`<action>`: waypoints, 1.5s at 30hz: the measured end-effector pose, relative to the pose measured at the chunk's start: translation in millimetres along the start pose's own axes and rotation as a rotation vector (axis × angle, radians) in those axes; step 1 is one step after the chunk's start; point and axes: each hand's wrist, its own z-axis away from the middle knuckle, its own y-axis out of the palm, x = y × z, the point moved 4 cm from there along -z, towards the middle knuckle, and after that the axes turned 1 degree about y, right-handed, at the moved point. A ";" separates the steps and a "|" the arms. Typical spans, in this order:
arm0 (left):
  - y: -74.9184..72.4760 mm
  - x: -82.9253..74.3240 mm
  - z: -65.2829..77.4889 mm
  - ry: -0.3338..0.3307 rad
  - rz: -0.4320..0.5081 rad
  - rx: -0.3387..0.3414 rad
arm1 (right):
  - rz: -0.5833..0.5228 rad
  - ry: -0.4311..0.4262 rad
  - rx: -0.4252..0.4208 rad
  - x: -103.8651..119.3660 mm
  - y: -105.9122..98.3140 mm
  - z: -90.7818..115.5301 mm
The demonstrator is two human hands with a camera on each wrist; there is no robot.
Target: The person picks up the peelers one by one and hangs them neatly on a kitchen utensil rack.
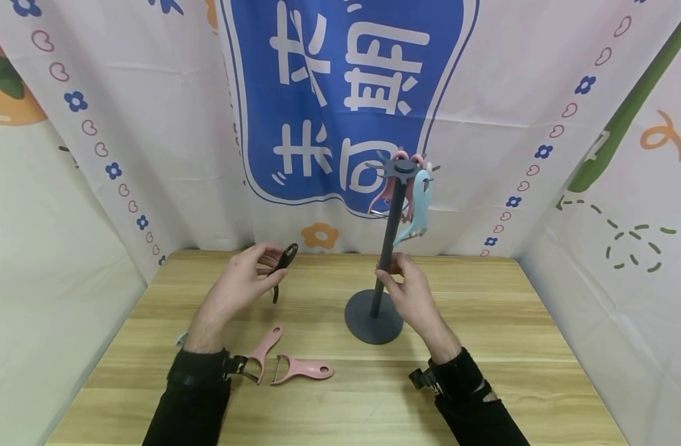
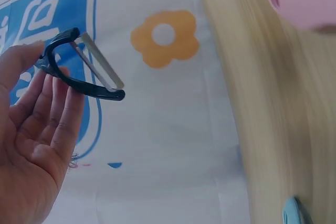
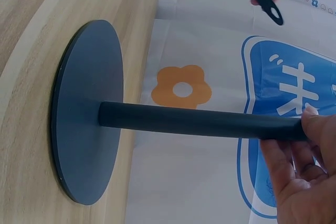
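Note:
My left hand (image 1: 242,272) pinches a black peeler (image 1: 285,257) between thumb and fingers, holding it above the table left of the stand. In the left wrist view the U-shaped head of this peeler (image 2: 86,88) and its metal blade show clearly. With thumb and fingers, my right hand (image 1: 410,288) grips the post of a dark grey stand (image 1: 376,322), whose round base rests on the table. From the hooks at the stand's top hang a light blue peeler (image 1: 421,201) and pink ones, partly hidden behind the post.
Two pink peelers (image 1: 306,368) lie on the wooden table (image 1: 474,347) near my left wrist. A light blue item (image 1: 181,338) peeks out beside that wrist, mostly hidden. A printed white and blue cloth (image 1: 329,124) hangs along the table's back edge.

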 end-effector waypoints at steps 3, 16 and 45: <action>0.4 -6.9 -2.0 0.020 0.069 -0.033 | -0.002 -0.002 0.000 0.1 0.0 0.2; 6.1 -33.4 -22.7 0.039 0.279 -0.166 | -0.069 0.014 0.025 -2.4 1.5 0.1; 16.1 -79.4 -67.6 0.108 0.424 -0.147 | -0.061 0.031 0.024 -1.1 3.3 1.8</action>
